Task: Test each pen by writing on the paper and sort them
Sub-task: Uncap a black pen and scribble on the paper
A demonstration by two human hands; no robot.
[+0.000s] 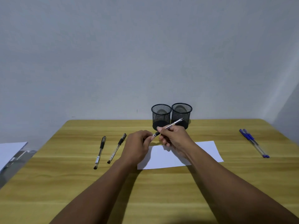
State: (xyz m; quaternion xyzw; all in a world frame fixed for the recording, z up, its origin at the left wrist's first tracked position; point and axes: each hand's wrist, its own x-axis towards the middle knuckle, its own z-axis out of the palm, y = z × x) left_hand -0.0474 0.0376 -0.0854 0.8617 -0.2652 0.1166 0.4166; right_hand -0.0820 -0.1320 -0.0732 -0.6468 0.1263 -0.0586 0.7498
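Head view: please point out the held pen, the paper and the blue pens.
held pen (pixel 175 122): head view, on its clear barrel.
paper (pixel 165 159): head view, on a bare middle part.
blue pens (pixel 253 142): head view, on the barrels' middle.

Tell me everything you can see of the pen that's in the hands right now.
The pen has a clear barrel with a dark grip, plastic by the look. It hangs tilted over the paper's far edge, back end raised toward the right cup. The right hand grips its middle; the left hand pinches its tip end.
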